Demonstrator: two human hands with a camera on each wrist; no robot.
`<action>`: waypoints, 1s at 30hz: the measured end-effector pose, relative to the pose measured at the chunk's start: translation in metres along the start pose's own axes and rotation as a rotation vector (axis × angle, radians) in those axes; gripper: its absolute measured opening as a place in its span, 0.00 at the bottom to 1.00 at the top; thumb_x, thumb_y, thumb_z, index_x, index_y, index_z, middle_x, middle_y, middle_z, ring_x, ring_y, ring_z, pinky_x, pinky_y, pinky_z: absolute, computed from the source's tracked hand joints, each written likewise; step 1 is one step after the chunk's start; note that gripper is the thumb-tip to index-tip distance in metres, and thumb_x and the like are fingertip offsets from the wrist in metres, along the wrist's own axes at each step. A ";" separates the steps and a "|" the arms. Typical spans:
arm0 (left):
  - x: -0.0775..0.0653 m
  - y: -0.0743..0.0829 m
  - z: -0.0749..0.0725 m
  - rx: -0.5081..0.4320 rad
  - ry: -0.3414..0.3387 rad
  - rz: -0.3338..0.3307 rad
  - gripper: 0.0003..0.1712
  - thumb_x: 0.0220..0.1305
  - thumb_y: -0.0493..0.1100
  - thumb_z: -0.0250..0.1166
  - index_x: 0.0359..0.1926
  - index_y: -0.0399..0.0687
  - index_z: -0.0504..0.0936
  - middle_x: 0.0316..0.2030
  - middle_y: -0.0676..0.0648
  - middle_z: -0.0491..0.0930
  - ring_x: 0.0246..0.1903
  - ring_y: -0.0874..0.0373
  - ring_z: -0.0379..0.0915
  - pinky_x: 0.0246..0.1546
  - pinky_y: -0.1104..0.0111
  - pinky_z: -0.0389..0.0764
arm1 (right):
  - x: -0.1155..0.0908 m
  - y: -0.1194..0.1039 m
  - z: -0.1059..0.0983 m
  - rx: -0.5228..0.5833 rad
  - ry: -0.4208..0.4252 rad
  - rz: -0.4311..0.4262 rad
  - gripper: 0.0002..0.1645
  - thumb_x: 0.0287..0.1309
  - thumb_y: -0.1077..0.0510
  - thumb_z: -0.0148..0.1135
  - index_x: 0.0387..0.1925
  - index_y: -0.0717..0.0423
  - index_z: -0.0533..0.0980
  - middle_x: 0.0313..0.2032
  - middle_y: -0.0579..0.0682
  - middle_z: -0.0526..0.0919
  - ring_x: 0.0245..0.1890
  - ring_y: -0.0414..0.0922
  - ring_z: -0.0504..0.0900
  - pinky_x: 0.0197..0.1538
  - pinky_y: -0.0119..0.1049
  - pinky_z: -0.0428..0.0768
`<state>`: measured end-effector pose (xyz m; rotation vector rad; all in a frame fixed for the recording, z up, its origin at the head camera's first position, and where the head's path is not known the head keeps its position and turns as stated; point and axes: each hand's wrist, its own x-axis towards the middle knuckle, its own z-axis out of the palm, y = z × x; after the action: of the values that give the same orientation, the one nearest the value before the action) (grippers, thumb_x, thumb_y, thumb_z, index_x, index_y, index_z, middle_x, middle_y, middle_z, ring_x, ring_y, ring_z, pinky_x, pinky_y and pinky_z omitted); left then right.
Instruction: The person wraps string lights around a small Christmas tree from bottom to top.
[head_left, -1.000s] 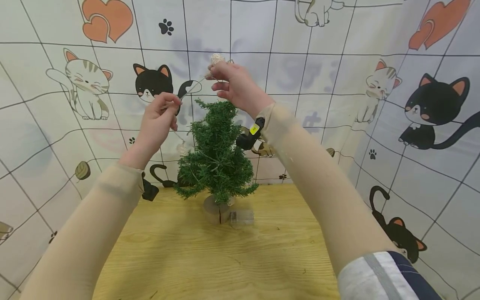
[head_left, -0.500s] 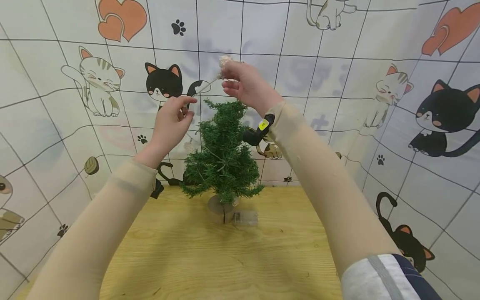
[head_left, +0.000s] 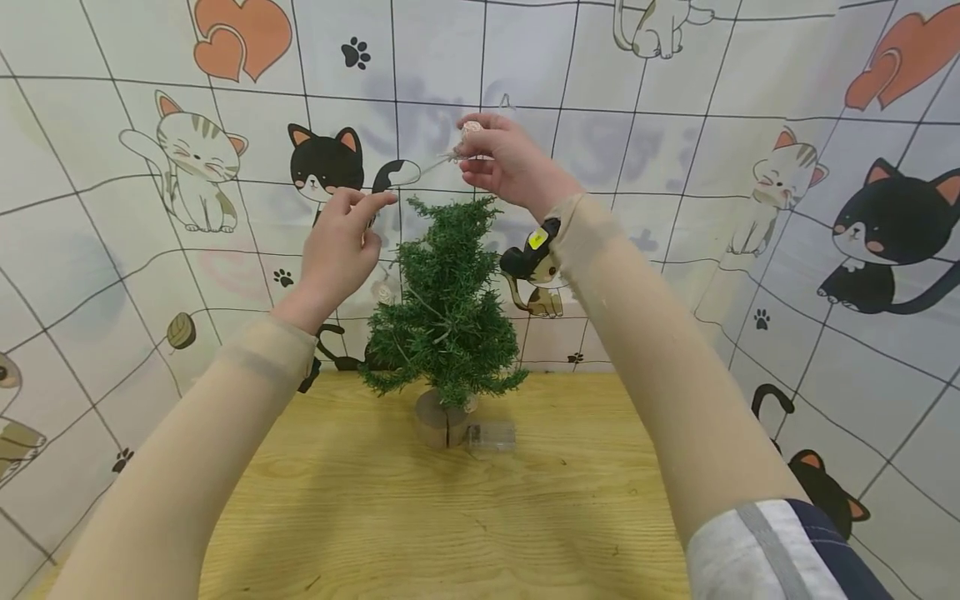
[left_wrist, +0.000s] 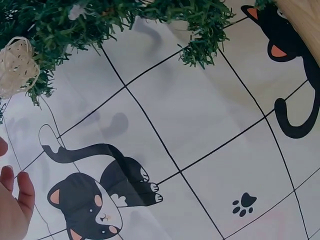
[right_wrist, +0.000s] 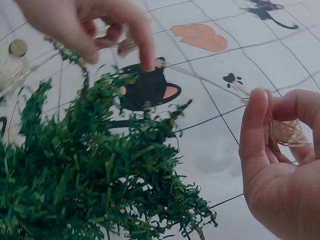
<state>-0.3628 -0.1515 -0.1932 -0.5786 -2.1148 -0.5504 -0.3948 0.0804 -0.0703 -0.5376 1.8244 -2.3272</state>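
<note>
A pale cord (head_left: 437, 165) stretches between the hands (head_left: 341, 250) (head_left: 517, 162) near a green tree (head_left: 453, 308) (on a round base (head_left: 431, 427)).

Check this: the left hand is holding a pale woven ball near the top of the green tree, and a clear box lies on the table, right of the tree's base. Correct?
One slip: the right hand holds the pale woven ball, as the right wrist view shows. It is near the top of the green tree, and the clear box does lie right of the base.
</note>
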 end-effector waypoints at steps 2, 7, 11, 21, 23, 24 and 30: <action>0.000 -0.002 0.002 0.000 -0.024 -0.021 0.30 0.66 0.31 0.51 0.66 0.57 0.72 0.48 0.41 0.68 0.35 0.48 0.62 0.27 0.59 0.61 | 0.002 0.000 -0.003 0.023 -0.007 0.020 0.24 0.63 0.74 0.51 0.58 0.55 0.69 0.35 0.56 0.74 0.22 0.46 0.75 0.27 0.32 0.79; 0.000 -0.009 0.013 -0.043 -0.122 -0.119 0.31 0.67 0.35 0.53 0.69 0.61 0.67 0.50 0.40 0.67 0.41 0.46 0.64 0.34 0.55 0.66 | 0.004 0.006 -0.013 0.006 0.002 0.047 0.31 0.63 0.75 0.49 0.67 0.60 0.62 0.40 0.57 0.76 0.30 0.48 0.78 0.37 0.34 0.81; 0.002 -0.014 0.019 -0.081 -0.164 -0.178 0.28 0.67 0.36 0.52 0.67 0.58 0.70 0.46 0.41 0.71 0.41 0.46 0.65 0.37 0.54 0.65 | 0.004 0.011 -0.022 -0.377 0.000 -0.057 0.25 0.65 0.66 0.55 0.62 0.59 0.65 0.44 0.54 0.77 0.36 0.48 0.79 0.42 0.38 0.77; 0.003 -0.022 0.032 -0.187 -0.312 -0.281 0.30 0.69 0.38 0.53 0.71 0.57 0.65 0.47 0.42 0.72 0.18 0.52 0.57 0.23 0.60 0.63 | 0.009 0.024 -0.033 -0.738 0.060 -0.162 0.18 0.61 0.58 0.63 0.52 0.55 0.72 0.37 0.48 0.80 0.39 0.47 0.80 0.33 0.34 0.70; 0.003 -0.023 0.034 -0.238 -0.348 -0.307 0.30 0.70 0.38 0.52 0.72 0.58 0.64 0.48 0.42 0.73 0.17 0.54 0.57 0.22 0.62 0.63 | 0.010 0.027 -0.037 -0.724 0.048 -0.147 0.17 0.62 0.57 0.63 0.50 0.58 0.73 0.38 0.51 0.80 0.36 0.45 0.79 0.32 0.34 0.70; 0.004 -0.023 0.035 -0.268 -0.362 -0.321 0.30 0.70 0.38 0.52 0.71 0.58 0.64 0.48 0.43 0.73 0.18 0.56 0.59 0.22 0.63 0.64 | 0.010 0.028 -0.039 -0.707 0.040 -0.137 0.17 0.63 0.57 0.62 0.50 0.59 0.74 0.40 0.53 0.81 0.35 0.45 0.79 0.32 0.35 0.70; 0.004 -0.030 0.038 -0.484 -0.437 -0.411 0.25 0.74 0.38 0.48 0.69 0.56 0.68 0.57 0.38 0.70 0.33 0.50 0.67 0.29 0.62 0.67 | 0.009 0.037 -0.059 -0.553 0.045 -0.047 0.20 0.69 0.55 0.55 0.56 0.62 0.72 0.49 0.53 0.79 0.40 0.47 0.79 0.38 0.37 0.71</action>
<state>-0.4061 -0.1527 -0.2157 -0.5637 -2.5465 -1.2887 -0.4280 0.1215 -0.1162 -0.5931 2.5074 -1.8494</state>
